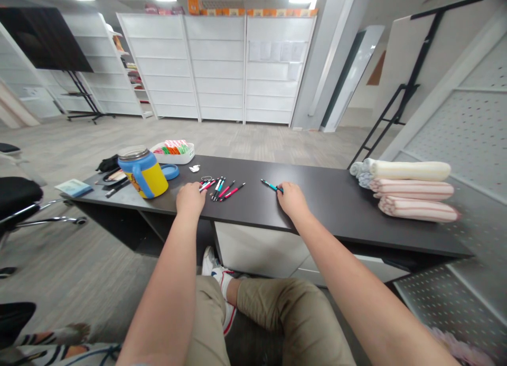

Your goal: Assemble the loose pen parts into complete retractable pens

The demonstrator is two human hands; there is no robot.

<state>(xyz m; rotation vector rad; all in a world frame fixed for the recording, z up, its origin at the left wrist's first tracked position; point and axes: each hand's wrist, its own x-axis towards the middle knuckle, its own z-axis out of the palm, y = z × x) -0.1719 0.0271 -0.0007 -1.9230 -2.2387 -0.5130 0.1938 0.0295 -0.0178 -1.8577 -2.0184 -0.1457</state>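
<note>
My left hand (190, 198) rests on the dark table (325, 197), fingers curled around a red pen (206, 185) at the left end of a row of several red and teal pens (224, 189). My right hand (291, 198) lies further right with its fingers closed on one teal pen (270, 185) that points away to the left. Both forearms reach out over my knees.
A blue and yellow jug (143, 172) stands left of the pens, with a blue lid (169, 171) and a white tray of coloured items (174, 151) behind it. Rolled towels (412, 191) lie at the right end. An office chair (19, 199) stands at the left.
</note>
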